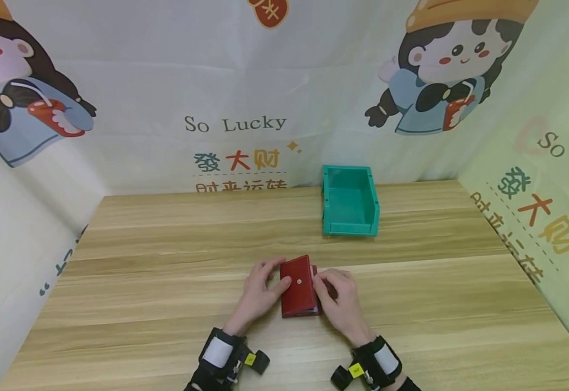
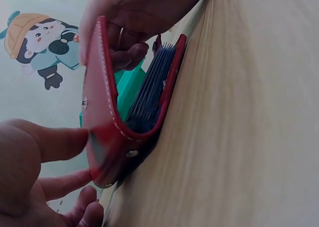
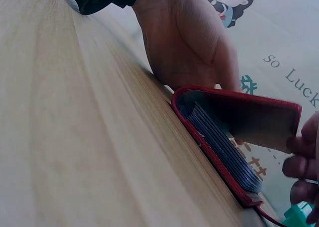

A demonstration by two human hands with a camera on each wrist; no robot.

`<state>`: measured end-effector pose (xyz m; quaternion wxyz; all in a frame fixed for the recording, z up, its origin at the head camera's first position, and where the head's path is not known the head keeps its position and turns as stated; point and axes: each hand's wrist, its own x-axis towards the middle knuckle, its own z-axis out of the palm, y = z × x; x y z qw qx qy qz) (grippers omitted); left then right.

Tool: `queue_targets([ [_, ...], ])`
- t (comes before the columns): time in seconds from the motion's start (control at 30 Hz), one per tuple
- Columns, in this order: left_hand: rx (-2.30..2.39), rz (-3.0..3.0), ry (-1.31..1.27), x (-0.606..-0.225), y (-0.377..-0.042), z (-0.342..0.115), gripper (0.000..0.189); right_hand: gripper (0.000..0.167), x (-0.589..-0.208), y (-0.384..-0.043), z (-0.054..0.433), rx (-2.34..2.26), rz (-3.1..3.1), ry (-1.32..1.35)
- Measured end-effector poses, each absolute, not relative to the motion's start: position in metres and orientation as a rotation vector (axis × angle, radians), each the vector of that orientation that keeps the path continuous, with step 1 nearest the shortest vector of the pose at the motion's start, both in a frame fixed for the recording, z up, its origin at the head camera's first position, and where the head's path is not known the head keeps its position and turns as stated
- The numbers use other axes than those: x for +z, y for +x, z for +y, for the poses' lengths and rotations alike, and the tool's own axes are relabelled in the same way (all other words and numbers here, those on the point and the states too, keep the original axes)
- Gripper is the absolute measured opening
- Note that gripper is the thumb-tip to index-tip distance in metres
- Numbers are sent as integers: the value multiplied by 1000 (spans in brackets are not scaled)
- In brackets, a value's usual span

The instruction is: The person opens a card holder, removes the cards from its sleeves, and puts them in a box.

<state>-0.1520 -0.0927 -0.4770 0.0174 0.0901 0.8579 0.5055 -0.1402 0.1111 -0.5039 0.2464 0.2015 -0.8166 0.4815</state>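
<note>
A red card holder with a snap stud on its cover lies on the table, its cover lifted partway. Inside it, a stack of thin dark sleeves shows in the right wrist view. My left hand holds the spine side, thumb on the cover and fingers along the left edge. At the opposite, free edge, my right hand pinches the cover with curled fingertips. In the left wrist view the white-stitched cover stands apart from the sleeves, with the right fingers at its far edge.
A green plastic bin stands at the back of the wooden table, right of the card holder. Printed cloth with cartoon figures and lettering hangs behind and at both sides. Each wrist wears a black strap with a small camera.
</note>
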Motion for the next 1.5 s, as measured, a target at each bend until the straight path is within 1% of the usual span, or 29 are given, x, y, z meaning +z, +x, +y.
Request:
queue_targets([
  [0.13, 1620, 2645, 290, -477, -153, -92, 44, 18, -505, -139, 112, 1362, -2186, 713],
  [0.3, 1675, 2558, 242, -475, -156, -92, 45, 24, -503, -137, 113, 1444, -2239, 863],
  [0.47, 1675, 2480, 125, -470, -155, -92, 54, 26, -501, -135, 113, 1444, -2353, 894],
  [0.57, 1674, 2462, 97, -468, -154, -93, 58, 27, -500, -135, 113, 1382, -2416, 914],
  [0.77, 1685, 2452, 110, -463, -154, -97, 55, 29, -501, -136, 111, 1234, -2527, 943],
  [0.93, 1661, 2481, 152, -456, -154, -105, 49, 30, -500, -135, 109, 1174, -2557, 876],
  [1.13, 1613, 2496, 152, -449, -154, -119, 53, 30, -502, -136, 107, 1098, -2519, 679],
  [1.27, 1552, 2499, 131, -444, -153, -128, 54, 34, -502, -137, 106, 1067, -2586, 575],
  [1.5, 1404, 2515, 151, -440, -153, -140, 47, 39, -498, -137, 105, 1078, -2664, 520],
])
